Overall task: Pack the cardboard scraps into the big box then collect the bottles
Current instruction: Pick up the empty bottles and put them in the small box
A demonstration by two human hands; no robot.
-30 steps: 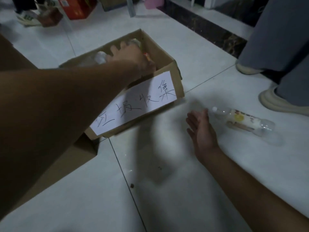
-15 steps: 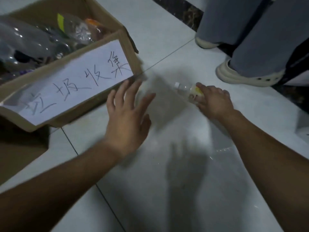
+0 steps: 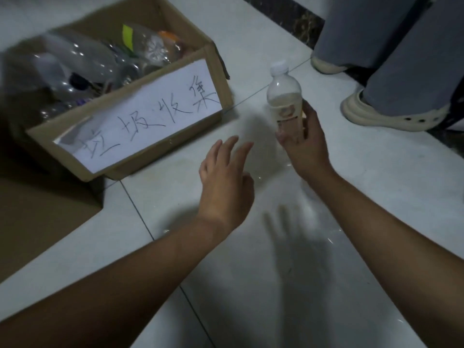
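The right hand (image 3: 302, 144) is wrapped around the bottom half of a clear plastic bottle with a white cap and a pale label (image 3: 285, 96) — it holds the bottle upright above the white tiled floor (image 3: 376, 197). The left hand (image 3: 226, 177) is empty, its fingers spread wide, just beside the bottle. To the left sits a brown cardboard box (image 3: 218, 61) with a white paper sign (image 3: 140, 116) on its front — more clear bottles (image 3: 82, 64) lie inside. Someone in grey trousers (image 3: 401, 59) and cream shoes (image 3: 391, 116) stands close by.
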